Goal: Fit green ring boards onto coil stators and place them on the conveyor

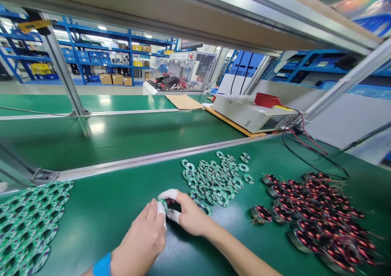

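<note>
Both of my hands meet over the green bench top near the front. My left hand point(143, 237), with a blue wristband and a white finger cot on the thumb, pinches a small green ring-shaped circuit board point(163, 204). My right hand point(187, 213), also wearing white finger cots, grips the same ring from the other side. Just right of my hands lies a pile of several loose green rings point(214, 176). Further right sits a heap of wound coils point(314, 211) with red and copper wire.
A panel of joined green ring boards point(26, 223) lies at the front left. A white test instrument point(253, 113) with red and black leads stands at the back right. A metal rail point(137, 162) borders the conveyor belt behind. Blue shelving fills the background.
</note>
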Action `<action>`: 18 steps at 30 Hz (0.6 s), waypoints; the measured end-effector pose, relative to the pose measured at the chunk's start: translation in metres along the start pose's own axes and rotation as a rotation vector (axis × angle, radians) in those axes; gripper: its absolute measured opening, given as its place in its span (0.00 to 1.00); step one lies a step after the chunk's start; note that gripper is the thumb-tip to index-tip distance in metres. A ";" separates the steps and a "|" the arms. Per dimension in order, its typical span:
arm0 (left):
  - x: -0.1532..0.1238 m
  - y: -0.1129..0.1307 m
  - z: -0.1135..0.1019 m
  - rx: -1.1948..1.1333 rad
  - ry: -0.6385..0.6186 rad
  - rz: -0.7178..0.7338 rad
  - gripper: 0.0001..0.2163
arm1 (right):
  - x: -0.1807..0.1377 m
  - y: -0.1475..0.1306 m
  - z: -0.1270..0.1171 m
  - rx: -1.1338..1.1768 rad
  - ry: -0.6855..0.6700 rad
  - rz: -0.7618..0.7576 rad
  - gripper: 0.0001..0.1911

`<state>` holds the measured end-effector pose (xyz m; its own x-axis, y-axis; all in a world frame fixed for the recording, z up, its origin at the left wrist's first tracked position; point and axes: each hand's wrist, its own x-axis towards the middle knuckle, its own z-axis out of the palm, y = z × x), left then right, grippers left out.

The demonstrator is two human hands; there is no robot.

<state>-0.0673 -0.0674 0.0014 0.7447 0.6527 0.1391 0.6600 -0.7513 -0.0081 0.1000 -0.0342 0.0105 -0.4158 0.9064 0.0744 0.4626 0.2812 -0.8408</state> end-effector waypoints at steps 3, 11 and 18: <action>0.000 0.002 -0.005 -0.021 -0.012 -0.004 0.15 | -0.001 -0.002 0.000 -0.021 0.007 -0.012 0.21; 0.005 -0.015 -0.018 -0.372 0.015 -0.235 0.13 | -0.013 -0.025 -0.008 -0.314 -0.046 0.175 0.09; 0.014 -0.026 -0.008 -0.515 -0.027 -0.334 0.08 | -0.013 -0.024 0.002 -0.323 -0.040 0.234 0.06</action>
<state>-0.0750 -0.0398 0.0115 0.5124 0.8584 0.0264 0.7305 -0.4517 0.5122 0.0929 -0.0532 0.0286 -0.2975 0.9464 -0.1255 0.7683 0.1593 -0.6199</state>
